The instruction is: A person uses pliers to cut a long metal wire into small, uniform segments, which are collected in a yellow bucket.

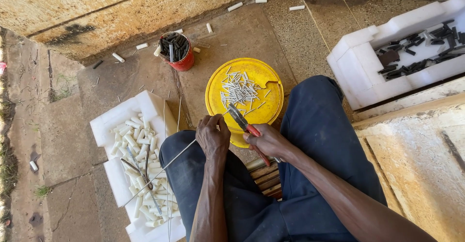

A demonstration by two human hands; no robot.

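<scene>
Left hand [213, 136] pinches a thin wire [160, 171] while the right hand [268, 142] grips red-handled pliers [240, 121] over the yellow lid [215, 94], seemingly mid-cut, needing a firm squeeze.

Left hand [213, 136] grips wire [160, 171]; right hand [269, 142] holds pliers [244, 124].

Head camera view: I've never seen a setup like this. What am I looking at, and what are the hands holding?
One camera, worn on a seated person's head, looks down past the knees to the ground. The left hand holds a long thin wire. The right hand grips red-handled pliers, their tip at the wire's end. Below lies a yellow lid with short cut wire pieces. A white foam tray holds white tubes; another foam tray and a red can hold black pieces.
</scene>
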